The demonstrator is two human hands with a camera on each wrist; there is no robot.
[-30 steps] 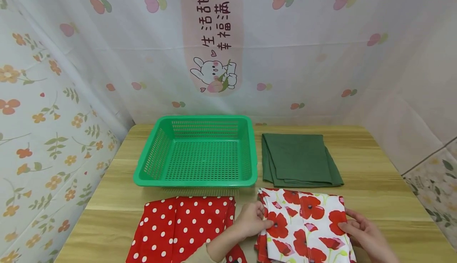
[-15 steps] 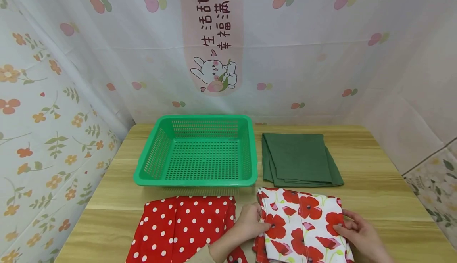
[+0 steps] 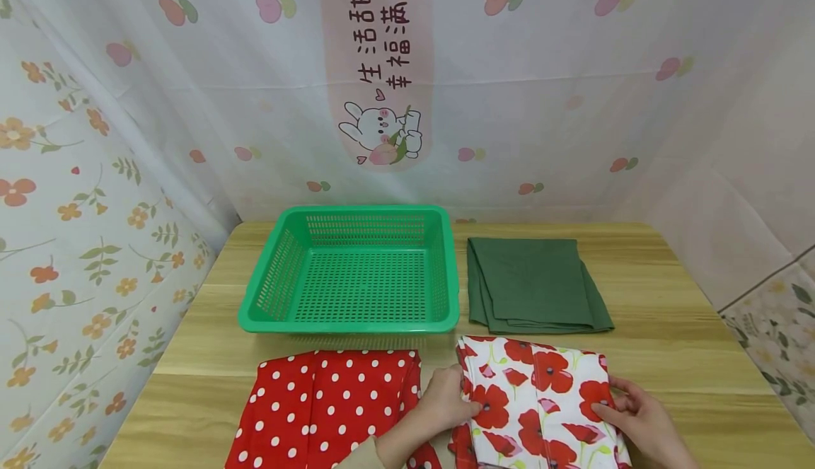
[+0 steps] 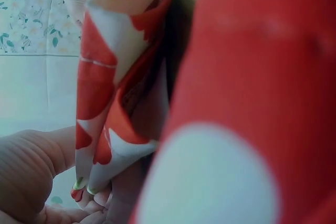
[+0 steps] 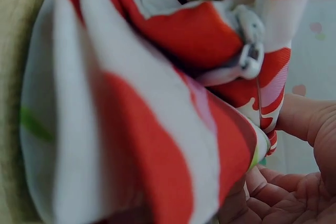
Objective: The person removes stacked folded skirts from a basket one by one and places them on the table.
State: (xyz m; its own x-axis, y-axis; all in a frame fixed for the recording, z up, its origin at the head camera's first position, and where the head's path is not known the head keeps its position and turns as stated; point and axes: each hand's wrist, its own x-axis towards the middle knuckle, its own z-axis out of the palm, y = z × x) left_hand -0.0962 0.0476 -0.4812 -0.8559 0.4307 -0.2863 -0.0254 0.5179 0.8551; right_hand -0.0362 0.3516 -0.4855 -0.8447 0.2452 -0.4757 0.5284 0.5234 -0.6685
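A folded white cushion cover (image 3: pixel 541 405) printed with red poppies lies between my hands at the front right in the head view. My left hand (image 3: pixel 446 402) pinches its left edge, thumb on top and fingers curled underneath. On the right edge, my right hand (image 3: pixel 646 423) grips the folded layers between thumb and fingers. The right wrist view shows a white zip pull (image 5: pixel 251 59) on the folded cover. Layered folds (image 4: pixel 123 93) stand out in the left wrist view, where the thumb presses from the left. The underside is hidden from the head camera.
A red polka-dot folded cloth (image 3: pixel 356 398) lies left of my left forearm. Behind it stands a green plastic basket (image 3: pixel 363 327) with nothing inside. A folded dark green cloth (image 3: pixel 535 281) lies at the back right of the wooden table (image 3: pixel 668 299). Printed curtains hang behind.
The poppy cushion cover has shifted slightly left, its right edge and my right hand most. My left hand keeps its hold. The basket and other cloths have stayed put.
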